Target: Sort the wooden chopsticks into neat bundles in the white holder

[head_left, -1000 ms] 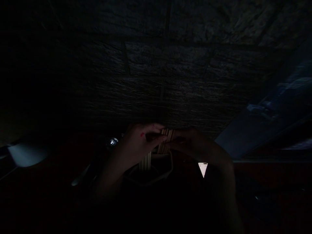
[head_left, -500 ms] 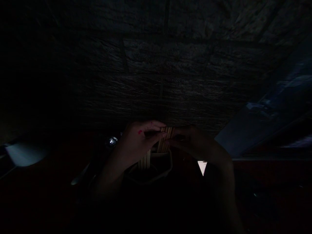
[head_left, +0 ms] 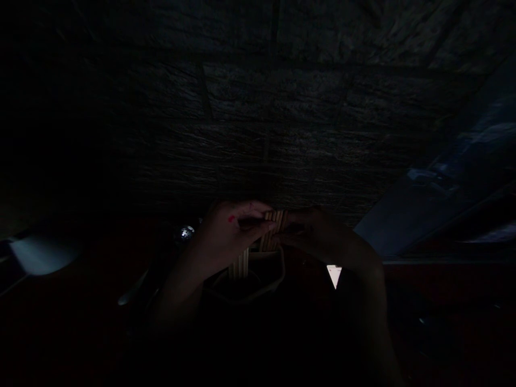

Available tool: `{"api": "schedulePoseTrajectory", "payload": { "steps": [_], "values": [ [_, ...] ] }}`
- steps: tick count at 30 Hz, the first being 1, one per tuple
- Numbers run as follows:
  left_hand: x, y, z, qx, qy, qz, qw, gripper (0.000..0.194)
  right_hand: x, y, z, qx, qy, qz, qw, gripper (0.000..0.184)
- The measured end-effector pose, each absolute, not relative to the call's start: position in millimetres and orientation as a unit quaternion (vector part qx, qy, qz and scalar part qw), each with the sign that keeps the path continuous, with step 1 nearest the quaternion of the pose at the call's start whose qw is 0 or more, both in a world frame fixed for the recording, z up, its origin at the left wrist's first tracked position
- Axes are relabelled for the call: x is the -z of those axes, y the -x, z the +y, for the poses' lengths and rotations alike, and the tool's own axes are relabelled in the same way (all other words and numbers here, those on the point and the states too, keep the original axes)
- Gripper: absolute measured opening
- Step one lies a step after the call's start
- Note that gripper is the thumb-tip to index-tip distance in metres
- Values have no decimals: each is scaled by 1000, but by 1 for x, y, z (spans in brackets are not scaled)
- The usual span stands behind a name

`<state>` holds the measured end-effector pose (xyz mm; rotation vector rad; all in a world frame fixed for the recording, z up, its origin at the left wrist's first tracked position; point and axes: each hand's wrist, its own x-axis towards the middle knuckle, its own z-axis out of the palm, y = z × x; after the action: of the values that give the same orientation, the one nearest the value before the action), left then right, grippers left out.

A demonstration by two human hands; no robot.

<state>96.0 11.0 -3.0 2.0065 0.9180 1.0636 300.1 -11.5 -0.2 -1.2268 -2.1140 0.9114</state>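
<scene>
The scene is very dark. Both hands meet at a row of thin wooden sticks [head_left: 272, 236] set side by side, which stands at the far edge of an angular, open frame or container [head_left: 278, 274]. My left hand [head_left: 229, 231], with a red mark on its back, pinches the row's left side between thumb and fingers. From the other side, my right hand [head_left: 312, 228] grips the right edge; its fingertips are in deep shadow. Below the left hand, a second group of pale sticks [head_left: 239, 264] stands upright at the frame's left side. The frame's near part fades into darkness.
A stone-textured wall [head_left: 242, 102] rises just behind the hands. A shiny round object [head_left: 187, 232] lies left of the left wrist, and a pale curved object [head_left: 44, 255] stands farther left. A bright white shape [head_left: 334, 275] shows beside the right forearm. A bluish panel [head_left: 403, 215] slants at right.
Both hands keep their hold on the row of wooden sticks, with only a very slight shift of the fingers. The view is almost the same.
</scene>
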Motion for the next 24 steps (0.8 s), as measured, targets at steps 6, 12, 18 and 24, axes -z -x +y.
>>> {"api": "schedulePoseTrajectory", "payload": {
  "steps": [6, 12, 18, 24],
  "values": [
    [2, -93, 9, -400, -780, 361, 319, 13, 2, -301, -12, -317, 482, -776, 256, 23],
    [1, -90, 10, -400, -779, 357, 324, 13, 5, -304, -12, -295, 502, -772, 255, 25],
    [1, -87, 10, -390, -789, 356, 315, 12, 6, -307, -11, -292, 502, -773, 257, 28],
    [2, -87, 13, -388, -797, 358, 293, 13, 6, -307, -10, -289, 500, -774, 258, 31]
  ]
}}
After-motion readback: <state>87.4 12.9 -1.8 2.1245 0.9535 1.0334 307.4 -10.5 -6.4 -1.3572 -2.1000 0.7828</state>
